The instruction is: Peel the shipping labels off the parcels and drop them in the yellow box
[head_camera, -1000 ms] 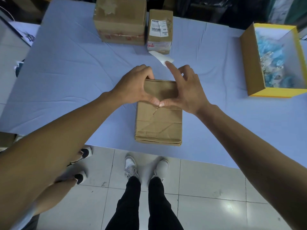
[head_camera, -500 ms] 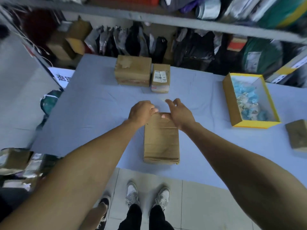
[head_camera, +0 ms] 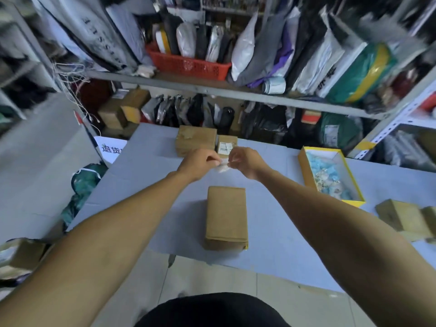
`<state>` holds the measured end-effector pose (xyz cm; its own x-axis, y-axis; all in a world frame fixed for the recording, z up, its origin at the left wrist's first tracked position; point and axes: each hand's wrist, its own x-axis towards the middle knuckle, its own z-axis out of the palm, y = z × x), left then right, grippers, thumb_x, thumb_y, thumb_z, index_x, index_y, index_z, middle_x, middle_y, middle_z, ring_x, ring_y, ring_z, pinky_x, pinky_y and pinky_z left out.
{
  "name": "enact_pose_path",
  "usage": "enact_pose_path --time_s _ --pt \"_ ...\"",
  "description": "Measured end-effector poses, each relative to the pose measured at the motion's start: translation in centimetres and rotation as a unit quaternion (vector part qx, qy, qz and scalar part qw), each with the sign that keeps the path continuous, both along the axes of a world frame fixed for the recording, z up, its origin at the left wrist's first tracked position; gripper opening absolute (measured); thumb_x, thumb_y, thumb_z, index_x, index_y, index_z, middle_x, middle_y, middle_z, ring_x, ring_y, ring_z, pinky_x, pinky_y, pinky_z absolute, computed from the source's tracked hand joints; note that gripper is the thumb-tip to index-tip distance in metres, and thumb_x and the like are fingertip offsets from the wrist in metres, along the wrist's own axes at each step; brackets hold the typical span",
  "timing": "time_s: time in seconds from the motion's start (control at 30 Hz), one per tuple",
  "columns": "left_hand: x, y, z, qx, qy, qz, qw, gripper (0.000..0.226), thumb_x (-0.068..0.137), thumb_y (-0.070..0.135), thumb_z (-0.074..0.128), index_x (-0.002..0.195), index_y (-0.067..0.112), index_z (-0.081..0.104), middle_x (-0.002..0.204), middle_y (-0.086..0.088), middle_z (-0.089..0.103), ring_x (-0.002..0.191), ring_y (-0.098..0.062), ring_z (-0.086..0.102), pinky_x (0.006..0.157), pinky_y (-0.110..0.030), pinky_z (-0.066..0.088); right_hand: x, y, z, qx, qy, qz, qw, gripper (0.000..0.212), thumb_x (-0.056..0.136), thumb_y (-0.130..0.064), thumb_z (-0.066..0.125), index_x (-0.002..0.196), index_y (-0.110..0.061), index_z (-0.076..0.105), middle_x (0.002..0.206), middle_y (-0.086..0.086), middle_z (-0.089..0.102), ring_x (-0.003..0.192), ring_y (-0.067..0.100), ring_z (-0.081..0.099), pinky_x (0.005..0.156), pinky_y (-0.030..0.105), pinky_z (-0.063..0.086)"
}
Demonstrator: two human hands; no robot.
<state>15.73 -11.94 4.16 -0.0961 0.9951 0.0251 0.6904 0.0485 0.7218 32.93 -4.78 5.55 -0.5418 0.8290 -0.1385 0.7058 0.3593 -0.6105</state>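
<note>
**Both hands pinch a peeled label above the table**

Head view: I see both arms stretched forward over the blue table [head_camera: 146,185]. The left hand [head_camera: 198,162] and the right hand [head_camera: 243,161] are raised close together, and between them they hold a small crumpled white label [head_camera: 223,166]. The fingers of each hand are curled and pinch one side of it; the picture is a little blurred there, so I cannot read anything on the label.

Under the hands, nearer to me, the brown parcel [head_camera: 226,217] lies flat on the table, and its top face shows plain cardboard. Neither hand touches it.

At the far edge of the table stand two more boxes side by side: a large carton [head_camera: 195,140] and, just beside it on the right, a small carton [head_camera: 227,145] with a white label on its top face.

The yellow box [head_camera: 303,161] is on the right side of the table, well apart from the hands. It is open and has blue and white scraps inside. Near the right edge lies another cardboard box [head_camera: 398,215].

Behind the table, the shelves [head_camera: 212,89] are full of bags, and a red basket [head_camera: 188,64] sits on them.
</note>
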Motion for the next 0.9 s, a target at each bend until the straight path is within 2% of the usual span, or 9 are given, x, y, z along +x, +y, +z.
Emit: enact_pose_path --time_s 0.17,0.3,0.43,0.53,0.6,0.67,0.77,0.9 --pt "0.0 1.0 1.4 -0.031 -0.029 -0.03 0.999 0.011 0.077 0.017 0.078 0.082 0.027 0.075 0.086 0.003 0.073 0.086 -0.019 0.067 0.083 -0.043 0.055 -0.2 0.2 2.2 -0.004 -0.009 0.036 0.999 0.008 0.085 -0.012 0.07 0.091 -0.014 0.066 0.096 0.003 0.066 0.085 0.018 0.057 0.059 0.021 0.041" --pt "0.5 1.0 2.1 -0.036 -0.055 -0.011 0.998 0.018 0.073 0.012 0.083 0.079 0.022 0.069 0.085 -0.001 0.073 0.084 -0.021 0.07 0.082 -0.043 0.057 -0.5 0.2 2.4 -0.004 0.027 0.001 1.0 0.012 0.082 -0.013 0.071 0.085 -0.021 0.063 0.092 0.004 0.069 0.081 0.024 0.061 0.059 0.031 0.046" --pt "0.9 1.3 2.3 -0.021 -0.075 0.028 0.997 0.02 0.074 0.009 0.081 0.075 0.025 0.068 0.08 0.002 0.071 0.08 -0.02 0.068 0.075 -0.036 0.055 -0.8 -0.5 2.1 -0.021 0.109 -0.081 0.991 0.016 0.081 -0.012 0.072 0.093 -0.016 0.062 0.083 0.005 0.068 0.07 0.017 0.058 0.051 0.028 0.042" --pt "1.3 0.9 2.7 -0.008 -0.15 0.028 0.988 0.014 0.075 0.007 0.081 0.084 0.015 0.074 0.082 -0.001 0.072 0.078 -0.015 0.065 0.072 -0.03 0.053 -0.8 -0.6 1.5 0.021 0.121 -0.128 0.984 0.003 0.083 -0.012 0.071 0.084 -0.009 0.07 0.079 0.002 0.067 0.076 0.02 0.061 0.061 0.034 0.05" --pt "1.3 0.2 2.7 -0.018 -0.199 0.025 0.98 0.02 0.078 0.005 0.079 0.097 0.007 0.075 0.091 -0.005 0.072 0.084 -0.013 0.066 0.074 -0.022 0.055 -0.6 -0.8 1.2 0.003 0.142 -0.15 0.979 0.003 0.083 -0.012 0.072 0.083 -0.01 0.073 0.078 0.001 0.068 0.075 0.019 0.062 0.061 0.031 0.049" --pt "1.3 -0.6 2.3 -0.025 -0.221 0.031 0.975 0.025 0.079 0.002 0.077 0.104 0.006 0.074 0.101 -0.006 0.072 0.093 -0.013 0.066 0.08 -0.021 0.056 -0.4 -1.2 0.9 -0.001 0.146 -0.154 0.977 0.003 0.083 -0.013 0.072 0.083 -0.013 0.074 0.076 -0.002 0.068 0.071 0.016 0.062 0.059 0.028 0.048" --pt "1.5 -1.1 1.9 -0.018 -0.242 0.078 0.967 0.022 0.08 -0.002 0.075 0.1 0.007 0.075 0.102 -0.008 0.073 0.097 -0.02 0.068 0.082 -0.028 0.057 -0.1 -2.4 0.5 0.018 0.154 -0.142 0.978 0.003 0.084 -0.016 0.072 0.083 -0.015 0.076 0.075 -0.006 0.068 0.067 0.013 0.061 0.057 0.026 0.05" --pt "2.0 -1.1 2.2 0.008 -0.309 0.164 0.937 0.007 0.081 0.005 0.076 0.087 0.009 0.076 0.09 -0.008 0.075 0.086 -0.022 0.071 0.077 -0.029 0.06 -0.5 -3.6 0.2 0.036 0.149 -0.112 0.982 0.019 0.082 -0.032 0.075 0.094 -0.018 0.073 0.085 -0.007 0.069 0.076 0.012 0.064 0.071 0.031 0.056"
